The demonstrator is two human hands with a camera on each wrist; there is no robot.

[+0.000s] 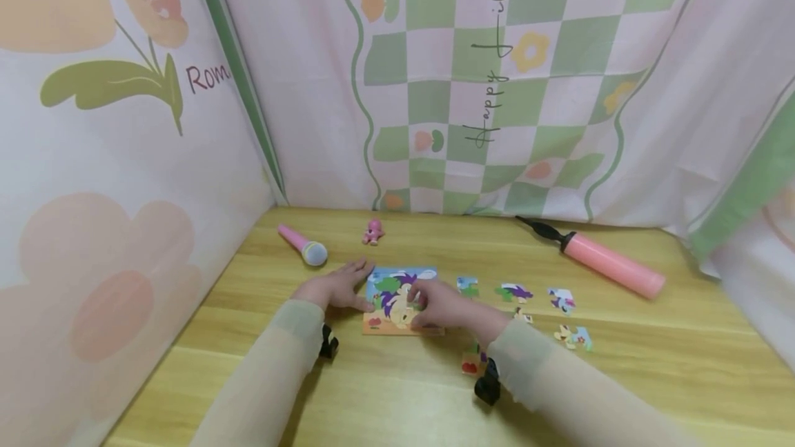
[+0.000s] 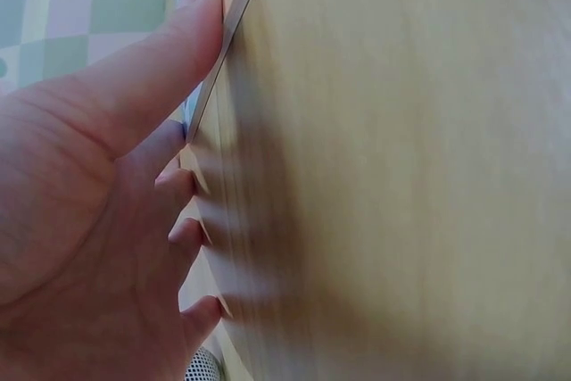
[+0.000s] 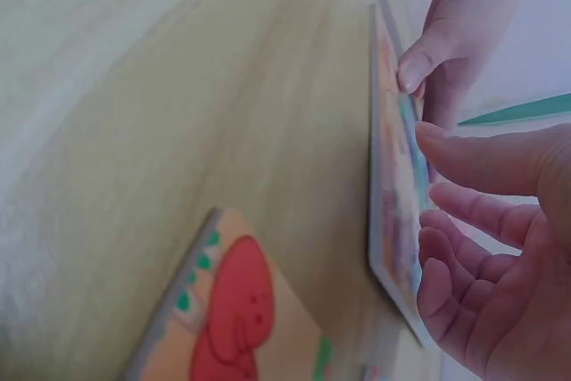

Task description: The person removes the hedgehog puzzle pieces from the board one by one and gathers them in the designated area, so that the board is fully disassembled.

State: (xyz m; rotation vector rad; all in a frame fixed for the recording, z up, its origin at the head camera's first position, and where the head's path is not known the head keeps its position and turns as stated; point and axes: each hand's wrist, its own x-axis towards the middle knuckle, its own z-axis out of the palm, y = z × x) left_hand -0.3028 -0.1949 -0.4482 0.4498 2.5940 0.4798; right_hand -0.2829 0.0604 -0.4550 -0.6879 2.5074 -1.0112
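Observation:
A flat puzzle board with a cartoon picture in purple, green and blue lies on the table. At its left edge is my left hand, fingers spread. The left wrist view shows the left thumb resting on the board's rim and the other fingertips on the tabletop. Over the board's right part reaches my right hand. Its thumb and bent fingers stand apart in the right wrist view, tips close to the picture, with no piece showing between them. The right hand hides part of the picture in the head view.
Several loose puzzle pieces lie right of the board. One piece with a red shape sits near the right wrist. Farther back are a pink toy microphone, a small pink figure and a pink hand pump. Patterned curtains border the table.

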